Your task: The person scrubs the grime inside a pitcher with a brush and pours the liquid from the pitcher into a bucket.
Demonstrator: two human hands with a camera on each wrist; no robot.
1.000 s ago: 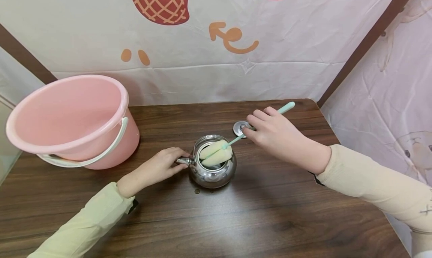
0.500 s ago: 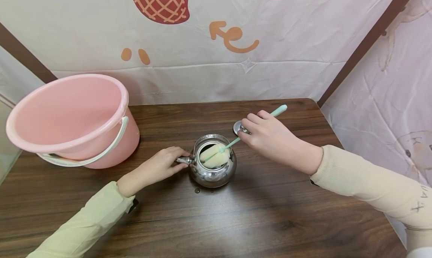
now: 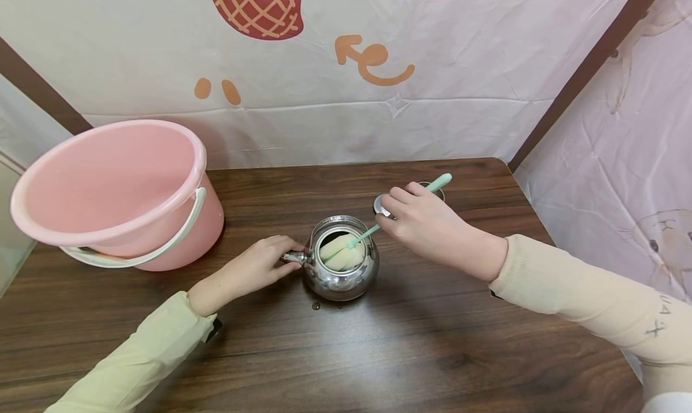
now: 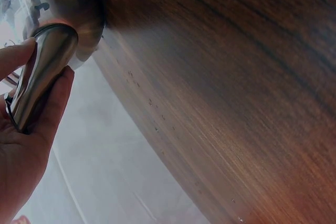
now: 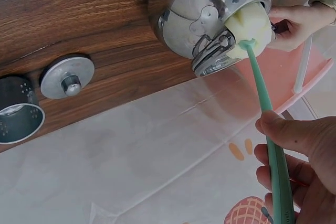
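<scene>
A shiny steel teapot (image 3: 339, 286) stands on the wooden table without its lid. My left hand (image 3: 263, 263) grips its spout (image 4: 46, 72), thumb on one side and fingers on the other. In my right hand (image 3: 424, 226) is a green-handled sponge brush (image 5: 263, 90), held by the handle between thumb and curled fingers. Its pale yellow sponge head (image 3: 346, 258) sits in the teapot's round opening, the lower part hidden inside. The handle slants up and to the right from there. In the right wrist view the sponge's upper end shows above the rim.
Behind my right hand lie the teapot's round lid (image 5: 67, 77) and a metal strainer cup (image 5: 18, 98) with small holes. A large pink bucket (image 3: 200, 245) with a white handle stands on the left. Water drops (image 3: 316, 305) dot the table (image 3: 346, 359) before the teapot.
My right hand has moved left and a little down, pushing the sponge head deeper into the teapot. The strainer's rim has come into view behind it. My left hand and the teapot have stayed put.
</scene>
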